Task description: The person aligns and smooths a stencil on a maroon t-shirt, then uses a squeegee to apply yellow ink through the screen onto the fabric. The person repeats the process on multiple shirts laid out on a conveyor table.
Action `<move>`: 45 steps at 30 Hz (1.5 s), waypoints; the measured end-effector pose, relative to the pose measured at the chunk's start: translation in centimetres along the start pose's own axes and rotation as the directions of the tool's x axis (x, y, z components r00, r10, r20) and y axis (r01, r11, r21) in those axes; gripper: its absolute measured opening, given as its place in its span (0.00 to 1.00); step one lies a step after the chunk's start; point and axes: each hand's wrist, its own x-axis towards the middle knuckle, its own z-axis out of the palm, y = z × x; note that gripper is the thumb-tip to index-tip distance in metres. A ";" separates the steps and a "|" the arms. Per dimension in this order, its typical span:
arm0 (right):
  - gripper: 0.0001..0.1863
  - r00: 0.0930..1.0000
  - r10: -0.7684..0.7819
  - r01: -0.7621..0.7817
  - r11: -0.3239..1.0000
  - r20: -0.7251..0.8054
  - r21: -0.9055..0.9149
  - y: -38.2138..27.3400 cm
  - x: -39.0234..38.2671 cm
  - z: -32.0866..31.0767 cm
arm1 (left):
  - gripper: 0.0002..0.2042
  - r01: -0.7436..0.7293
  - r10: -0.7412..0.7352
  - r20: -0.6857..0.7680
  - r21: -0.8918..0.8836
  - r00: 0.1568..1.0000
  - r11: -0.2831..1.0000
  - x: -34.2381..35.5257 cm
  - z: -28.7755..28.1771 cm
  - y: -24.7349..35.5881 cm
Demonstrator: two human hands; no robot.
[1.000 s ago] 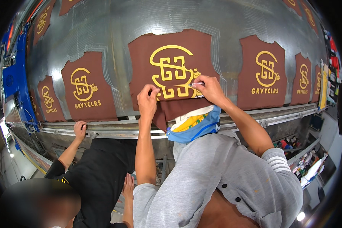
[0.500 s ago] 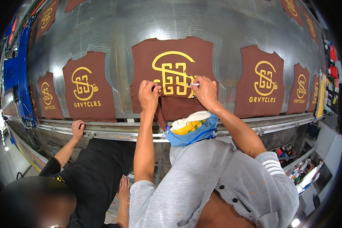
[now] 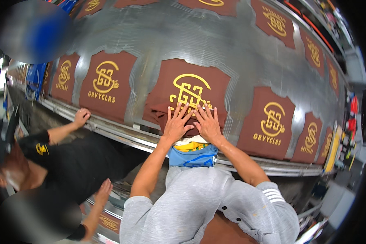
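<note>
My left hand (image 3: pixel 178 124) and my right hand (image 3: pixel 207 124) lie side by side with fingers spread on the middle brown garment piece (image 3: pixel 162 83), over the lower part of its yellow printed emblem and lettering. The piece's near part is bunched or folded beneath my hands, partly hidden by them. Just below my palms a bundle of blue, yellow and white cloth (image 3: pixel 185 156) sits at the platen's front rail, against my body. Nothing shows held in either hand.
More printed brown pieces (image 3: pixel 262 122) lie along the grey metal table (image 3: pixel 146 36), bordered by a metal rail (image 3: pixel 268 166). A co-worker in black (image 3: pixel 81 162) stands at my left, one hand (image 3: pixel 82 117) on the rail. Blue machinery (image 3: pixel 36 81) is at the left end; coloured items (image 3: pixel 351 122) crowd the right.
My fingers have gone from pinching at the print, with a small white item at the right hand, to spread flat. The view has turned and shows more of the co-worker.
</note>
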 end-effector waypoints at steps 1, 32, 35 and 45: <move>0.28 1.000 -0.018 0.018 1.000 0.007 -0.006 0.3 -0.1 0.3 | 0.34 -0.018 0.017 -0.013 -0.008 1.000 1.000 -0.2 -0.1 -0.5; 0.21 0.965 0.225 -0.207 0.968 -0.135 0.140 11.0 -8.2 -0.5 | 0.11 0.140 -0.293 -0.319 -0.425 0.901 0.894 0.6 3.1 13.6; 0.21 0.964 0.227 -0.209 0.969 -0.140 0.131 10.9 -7.9 -0.6 | 0.26 0.533 -0.557 -0.347 -0.171 0.755 0.829 2.4 0.3 9.8; 0.20 0.961 0.222 -0.208 0.973 -0.166 0.096 10.9 -7.8 -0.6 | 0.39 0.521 -0.521 0.015 -0.061 0.853 0.852 1.2 3.2 8.4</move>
